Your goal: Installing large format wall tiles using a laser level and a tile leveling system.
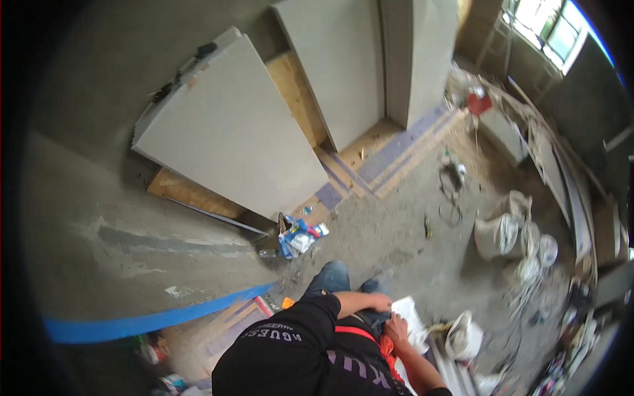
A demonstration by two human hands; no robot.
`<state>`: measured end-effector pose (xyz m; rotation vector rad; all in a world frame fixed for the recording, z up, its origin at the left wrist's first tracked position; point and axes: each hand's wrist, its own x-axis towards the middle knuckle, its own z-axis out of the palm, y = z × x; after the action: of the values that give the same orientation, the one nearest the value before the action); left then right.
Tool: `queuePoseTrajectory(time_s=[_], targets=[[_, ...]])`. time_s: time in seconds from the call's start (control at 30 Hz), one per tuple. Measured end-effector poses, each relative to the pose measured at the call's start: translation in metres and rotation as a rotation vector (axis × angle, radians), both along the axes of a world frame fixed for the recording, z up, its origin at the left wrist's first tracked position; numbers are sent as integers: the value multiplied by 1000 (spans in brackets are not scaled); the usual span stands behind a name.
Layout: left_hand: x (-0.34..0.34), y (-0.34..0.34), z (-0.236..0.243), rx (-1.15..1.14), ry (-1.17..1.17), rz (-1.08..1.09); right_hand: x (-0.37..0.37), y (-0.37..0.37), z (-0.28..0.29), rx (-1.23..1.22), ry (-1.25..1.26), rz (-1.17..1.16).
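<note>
Both of my hands are close together in front of my waist, above my jeans. My left hand (380,302) reaches across with its fingers curled closed; whatever is in it is too small to make out. Just below it, my right hand (396,328) is also closed, its fingers bent, and its contents are hidden. A red-orange plastic bag (387,350) hangs beside the right wrist, against a red strap (356,332) at my waist. Beyond the hands lies a white sheet or bag (411,318), partly covered by the right hand.
Large grey boards (231,125) lean against the wall at upper left. A blue-and-white torn package (300,236) lies at their foot. Several white sacks (495,235) stand on the right, with another white sack (464,336) nearer. A green-and-black tool (428,228) and cable (451,198) lie on the floor.
</note>
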<state>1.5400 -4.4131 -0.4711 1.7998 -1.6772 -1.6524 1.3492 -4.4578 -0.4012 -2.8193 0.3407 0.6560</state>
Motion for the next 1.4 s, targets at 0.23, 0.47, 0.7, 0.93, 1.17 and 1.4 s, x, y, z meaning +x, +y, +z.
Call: queuePoseTrajectory(time_s=[0.23, 0.47, 0.7, 0.93, 1.17, 1.4], targets=[[67, -130, 11, -107, 30, 238, 39, -184, 13, 264, -305, 277], [212, -233, 18, -78, 58, 1004, 108, -339, 63, 668, -143, 74], [349, -304, 63, -17, 306, 1209, 190, -477, 121, 468, -286, -64], [461, -401, 109, -44, 135, 1192, 340, -550, 170, 816, -347, -267], [488, -456, 230, -124, -49, 1218, 439, -680, 182, 966, -480, -306], [467, -486, 436, 14, 88, 510, 382, -785, 264, 1162, -234, -141]])
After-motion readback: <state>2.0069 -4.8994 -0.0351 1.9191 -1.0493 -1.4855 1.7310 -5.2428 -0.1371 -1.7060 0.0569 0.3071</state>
